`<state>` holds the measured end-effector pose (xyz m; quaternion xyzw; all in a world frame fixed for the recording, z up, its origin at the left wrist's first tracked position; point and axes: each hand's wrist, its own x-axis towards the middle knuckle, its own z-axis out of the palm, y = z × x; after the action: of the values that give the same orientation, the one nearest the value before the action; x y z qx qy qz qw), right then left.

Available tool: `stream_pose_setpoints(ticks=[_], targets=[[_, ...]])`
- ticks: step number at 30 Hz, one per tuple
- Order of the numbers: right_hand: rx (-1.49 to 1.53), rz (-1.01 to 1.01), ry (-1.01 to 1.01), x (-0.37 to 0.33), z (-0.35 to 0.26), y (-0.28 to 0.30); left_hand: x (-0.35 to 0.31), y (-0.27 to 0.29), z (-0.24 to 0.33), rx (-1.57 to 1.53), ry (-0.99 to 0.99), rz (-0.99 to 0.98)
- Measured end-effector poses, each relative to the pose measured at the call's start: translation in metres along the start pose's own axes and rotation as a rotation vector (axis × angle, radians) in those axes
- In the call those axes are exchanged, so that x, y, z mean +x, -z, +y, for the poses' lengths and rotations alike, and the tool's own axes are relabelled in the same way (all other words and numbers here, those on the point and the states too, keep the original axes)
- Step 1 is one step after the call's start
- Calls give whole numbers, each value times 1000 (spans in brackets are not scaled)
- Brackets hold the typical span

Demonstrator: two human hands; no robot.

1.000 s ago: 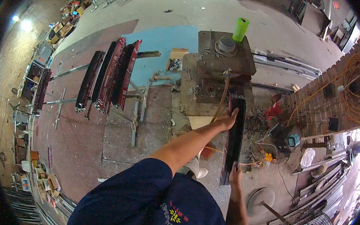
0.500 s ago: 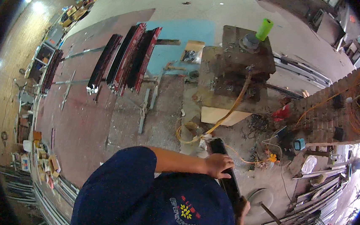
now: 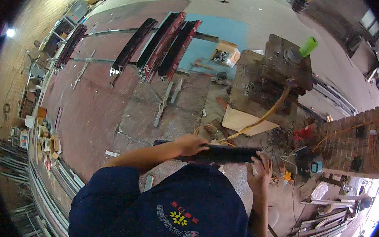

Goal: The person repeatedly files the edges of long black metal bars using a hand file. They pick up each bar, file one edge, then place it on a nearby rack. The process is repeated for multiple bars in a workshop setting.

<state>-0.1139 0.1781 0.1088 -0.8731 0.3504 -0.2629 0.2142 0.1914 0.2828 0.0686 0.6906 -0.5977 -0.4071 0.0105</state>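
Note:
A long black profile bar (image 3: pixel 232 155) lies crosswise in front of my chest, roughly level. Near its left part, my left hand (image 3: pixel 190 145) is closed over it, fingers on top. My right hand (image 3: pixel 262 165) grips the bar's right end, with fingers over the edge and the thumb below. The bar's left end sticks out past my left hand. Its underside and most of the side facing me are hidden.
Bundles of black and red profiles (image 3: pixel 161 47) lie on crossbars over the reddish floor. Ahead stands a brown worktable (image 3: pixel 287 66) with a green cylinder (image 3: pixel 308 47) and a yellow hose (image 3: pixel 260 119). Beyond is a box of small parts (image 3: pixel 225 53). Metal bars (image 3: pixel 323 227) lie at right.
The bar has swung from steeply slanted at my right to nearly level across my front. Both hands have moved with it, the left one leftward and the right one up. The view has shifted.

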Motion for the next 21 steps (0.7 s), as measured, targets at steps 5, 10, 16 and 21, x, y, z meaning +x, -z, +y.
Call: stream_pose_setpoints(ticks=[5,10,16,21], targets=[[-28,44,-129,-18,-12,-9,-58,39,-51,-312,135,244],[41,-75,-422,-84,47,-68,-47,68,-92,-369,63,509],[46,-157,-508,-89,56,-95,-13,146,-114,-311,179,715],[47,-72,-502,-62,54,-128,41,224,-146,-187,406,820]])
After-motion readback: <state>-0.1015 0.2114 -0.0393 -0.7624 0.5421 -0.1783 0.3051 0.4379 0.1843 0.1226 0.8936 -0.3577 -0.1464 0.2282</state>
